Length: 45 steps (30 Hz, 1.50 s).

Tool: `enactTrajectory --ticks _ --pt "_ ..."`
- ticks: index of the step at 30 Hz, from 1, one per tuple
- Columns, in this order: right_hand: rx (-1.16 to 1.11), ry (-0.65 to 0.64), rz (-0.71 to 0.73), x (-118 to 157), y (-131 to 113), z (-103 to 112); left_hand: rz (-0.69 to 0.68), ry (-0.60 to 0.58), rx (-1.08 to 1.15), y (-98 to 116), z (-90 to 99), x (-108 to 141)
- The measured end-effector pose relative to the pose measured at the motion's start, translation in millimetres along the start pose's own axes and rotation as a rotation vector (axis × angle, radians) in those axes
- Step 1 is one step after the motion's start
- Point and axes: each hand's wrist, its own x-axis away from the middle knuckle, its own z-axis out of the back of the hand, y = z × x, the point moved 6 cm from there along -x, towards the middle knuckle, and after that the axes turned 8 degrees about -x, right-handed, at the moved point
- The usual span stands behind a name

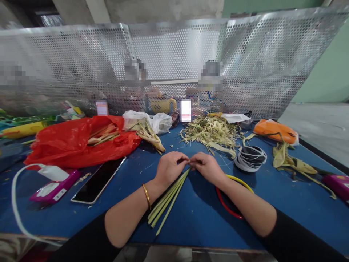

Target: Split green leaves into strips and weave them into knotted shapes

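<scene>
The green strips (169,196) are held at their far ends, right where both hands meet over the blue table (196,218). Their long axis runs from the fingertips down and toward the person, slanting to the left, so that the loose near ends fan out under the left forearm, near the table's front edge

Left hand (169,168): fingers curled in, thumb and forefinger pinched on the top of the strips. A gold bangle (147,196) is seen on its wrist

Right hand (207,166): also closed in a pinch at the same spot, fingertips touching those of the left. Whether it grips the strips themselves or something thin wound about them cannot be told

Both hands are equally close to the held end; the free ends lie nearer the left arm. The strips are kept low, on or just over the table; contact along their length cannot be confirmed

Noted around:
- a red and yellow ring (231,196), partly hidden under the right forearm
- a black and white coil (250,158), just beyond the right hand
- a heap of pale leaf scraps (212,133), farther back
- a red plastic bag (73,142) with stalks in it, far left
- a dark phone (99,180), flat, left of the left hand
- a perforated metal screen (174,62) closing off the far side
</scene>
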Motion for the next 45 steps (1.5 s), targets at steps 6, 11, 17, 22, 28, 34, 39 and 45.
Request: enactTrajectory --ticks 6,11,17,22,28,34,39,45 --pt "0.009 -0.015 0.011 0 0 1 0.05 -0.014 0.085 -2 0.1 -1" --pt "-0.004 -0.043 0.005 -1 1 0 0.105 -0.027 0.155 -8 -1.6 -2" --pt "-0.085 -0.015 0.078 0 -5 7 0.166 -0.08 -0.001 -26 2.1 -9" --pt "-0.275 -0.157 0.024 3 -14 0 0.217 -0.119 -0.213 -36 -0.7 -12" --pt "-0.472 -0.204 -0.142 4 -9 -9 0.349 -0.118 0.231 -38 -9.5 -11" --pt "-0.369 -0.186 -0.085 0 -2 -10 0.548 -0.274 1.042 -30 -29.3 -6" --pt "-0.204 -0.214 -0.035 1 -1 -11 0.415 -0.256 0.907 -25 -28.8 -8" --pt "-0.03 -0.271 -0.003 6 -3 -12 0.308 -0.224 0.607 -29 -28.8 -10"
